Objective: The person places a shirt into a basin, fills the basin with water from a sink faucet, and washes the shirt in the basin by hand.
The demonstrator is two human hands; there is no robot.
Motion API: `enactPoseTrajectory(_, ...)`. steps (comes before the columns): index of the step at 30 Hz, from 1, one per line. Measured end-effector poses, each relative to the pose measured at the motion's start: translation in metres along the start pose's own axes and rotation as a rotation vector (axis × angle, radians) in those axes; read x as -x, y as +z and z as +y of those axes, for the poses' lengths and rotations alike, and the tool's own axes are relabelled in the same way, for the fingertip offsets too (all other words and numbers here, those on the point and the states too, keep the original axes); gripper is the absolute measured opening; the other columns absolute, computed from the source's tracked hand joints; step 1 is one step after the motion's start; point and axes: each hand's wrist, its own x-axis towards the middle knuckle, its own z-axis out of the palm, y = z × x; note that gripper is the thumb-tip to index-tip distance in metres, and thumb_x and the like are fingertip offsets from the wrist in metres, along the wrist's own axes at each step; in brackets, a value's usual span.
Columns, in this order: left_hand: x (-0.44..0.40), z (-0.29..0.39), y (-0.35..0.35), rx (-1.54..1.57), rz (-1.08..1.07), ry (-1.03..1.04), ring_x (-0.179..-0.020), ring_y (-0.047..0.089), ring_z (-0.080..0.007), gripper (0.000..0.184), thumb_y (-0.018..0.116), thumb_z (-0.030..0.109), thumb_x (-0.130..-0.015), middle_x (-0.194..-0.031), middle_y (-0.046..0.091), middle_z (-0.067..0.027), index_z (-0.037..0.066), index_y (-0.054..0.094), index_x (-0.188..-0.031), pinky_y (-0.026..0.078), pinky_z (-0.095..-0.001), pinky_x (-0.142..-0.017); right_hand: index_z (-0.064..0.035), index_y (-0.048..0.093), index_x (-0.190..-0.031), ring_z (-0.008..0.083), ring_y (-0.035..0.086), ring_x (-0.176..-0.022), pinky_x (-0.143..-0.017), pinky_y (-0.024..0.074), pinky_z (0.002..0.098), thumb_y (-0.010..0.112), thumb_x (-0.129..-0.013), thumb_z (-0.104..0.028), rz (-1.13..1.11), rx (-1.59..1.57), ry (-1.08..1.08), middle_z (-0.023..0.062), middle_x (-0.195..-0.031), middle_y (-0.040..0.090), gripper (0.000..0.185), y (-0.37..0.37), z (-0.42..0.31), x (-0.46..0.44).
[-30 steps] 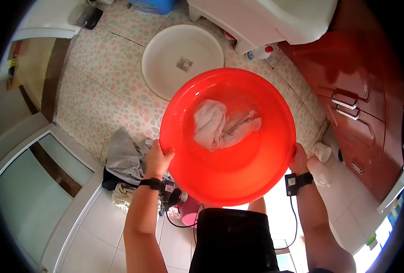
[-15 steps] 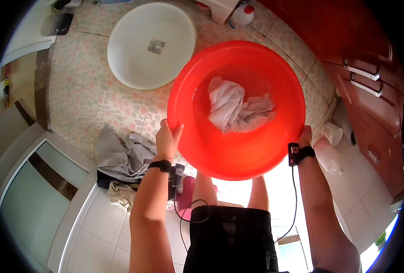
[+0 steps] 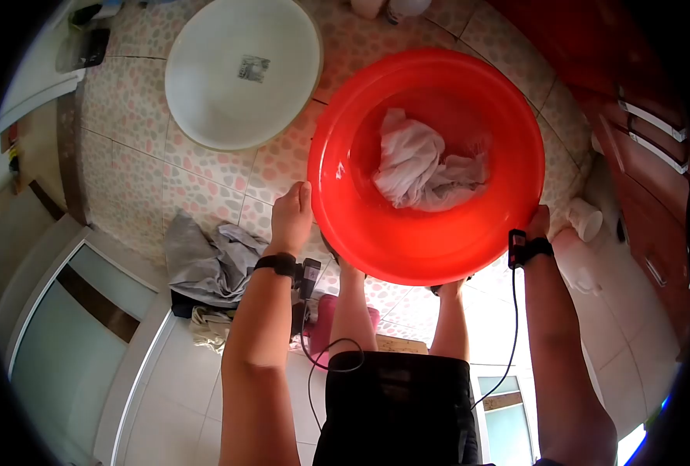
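Head view: a red basin (image 3: 430, 252) holds a pale cloth (image 3: 419, 159) near its middle; left hand (image 3: 291, 221) beside its left edge, right hand (image 3: 539, 224) at its right; whether their fingers (image 3: 305, 196) pinch it, I cannot tell.

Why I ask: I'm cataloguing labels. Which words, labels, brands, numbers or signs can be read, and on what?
No readable text.
Grey rectangular label in the round white plastic basin: too blurred to read.
Small black rectangular boxes at both wrists: any markings too small to read.
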Motion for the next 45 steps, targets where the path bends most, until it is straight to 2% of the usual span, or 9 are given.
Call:
enactPoseTrajectory(3,-0.041,-0.063,0.004,0.148,0.126,0.226,-0.079,0.06,-0.0296,0.033,0.039,0.032,-0.092,-0.09,0.062,-0.0163,0.003,0.054,-0.095,0.047,-0.0385,-0.064,-0.006,0.054,-0.07,0.0185,0.054,-0.065,-0.056,0.0423,0.0275,0.041,-0.075,-0.023,-0.016,0.31,-0.1,0.0065,-0.074,0.058,0.022,-0.031,0.02,-0.036)
enactPoseTrajectory(4,-0.055,-0.051,-0.014,0.627,-0.013,-0.259,-0.104,0.052,-0.024,0.046,0.037,0.044,-0.092,-0.114,0.054,-0.0125,0.005,0.048,-0.112,0.048,-0.038,-0.075,-0.0061,0.055,-0.078,0.0174,0.054,-0.073,-0.063,0.0422,0.0303,0.042,-0.076,-0.025,-0.089,0.348,-0.034,0.0065,-0.081,0.059,0.023,-0.045,0.025,-0.05)
enactPoseTrajectory(7,-0.087,-0.028,-0.051,1.39,0.298,-0.606,-0.121,0.039,-0.0291,0.057,0.038,0.043,-0.092,-0.126,0.043,-0.0173,0.002,0.03,-0.131,0.04,-0.0413,-0.095,-0.0091,0.055,-0.096,0.0153,0.052,-0.091,-0.076,0.0373,0.0392,0.046,-0.078,-0.031,-0.033,0.344,0.059,0.0054,-0.097,0.058,0.03,-0.034,0.008,-0.022)
enactPoseTrajectory(11,-0.112,-0.04,-0.081,1.643,0.191,-0.465,-0.1,0.055,-0.024,0.041,0.043,0.033,-0.092,-0.113,0.053,-0.0135,0.002,0.043,-0.118,0.047,-0.0387,-0.088,-0.0207,0.045,-0.12,0.0141,0.038,-0.114,-0.088,0.0215,0.0516,0.049,-0.08,-0.044,0.142,0.336,0.077,0.0006,-0.118,0.051,0.047,-0.078,0.018,-0.023)
enactPoseTrajectory(17,-0.144,-0.055,-0.115,1.331,0.117,-0.401,-0.074,0.059,-0.0191,0.019,0.047,0.014,-0.086,-0.094,0.058,-0.0089,0.001,0.05,-0.1,0.053,-0.0312,-0.072,-0.0215,0.049,-0.118,0.0142,0.045,-0.103,-0.089,0.0232,0.0478,0.054,-0.077,-0.045,0.235,0.388,0.139,-0.0022,-0.11,0.055,0.047,-0.099,0.008,0.015)
enactPoseTrajectory(27,-0.068,-0.037,-0.117,1.08,0.314,-0.31,-0.088,0.059,-0.0242,0.033,0.051,0.016,-0.081,-0.1,0.057,-0.0103,-0.003,0.051,-0.107,0.05,-0.0389,-0.07,-0.0143,0.047,-0.12,0.02,0.043,-0.113,-0.096,0.0208,0.0488,0.053,-0.079,-0.044,0.1,0.395,0.119,0.0045,-0.117,0.054,0.051,-0.058,-0.007,0.059)
enactPoseTrajectory(30,-0.026,-0.068,-0.122,1.307,0.289,-0.27,-0.081,0.055,-0.0134,0.017,0.049,0.012,-0.085,-0.094,0.055,-0.0039,0.002,0.052,-0.097,0.045,-0.0232,-0.058,-0.0143,0.051,-0.116,0.0189,0.045,-0.109,-0.095,0.023,0.0473,0.055,-0.078,-0.042,0.03,0.42,0.106,0.0043,-0.112,0.056,0.047,-0.048,-0.017,0.068)
enactPoseTrajectory(37,-0.016,-0.175,-0.15,1.182,0.163,-0.211,-0.091,0.057,-0.0211,0.025,0.052,0.013,-0.082,-0.1,0.057,-0.0093,-0.002,0.052,-0.102,0.049,-0.0342,-0.073,-0.0149,0.056,-0.109,0.0156,0.05,-0.1,-0.088,0.0285,0.0421,0.055,-0.077,-0.041,-0.004,0.504,0.061,0.0017,-0.104,0.059,0.041,-0.045,-0.04,0.093)
enactPoseTrajectory(45,0.036,-0.051,-0.152,1.079,0.116,-0.318,-0.082,0.059,-0.0202,0.032,0.057,0.017,-0.077,-0.093,0.059,-0.0086,-0.002,0.054,-0.102,0.048,-0.0335,-0.064,-0.0153,0.058,-0.102,0.0137,0.051,-0.093,-0.084,0.0314,0.0377,0.054,-0.079,-0.036,-0.087,0.534,0.05,-0.0009,-0.095,0.06,0.031,-0.048,-0.051,0.138)
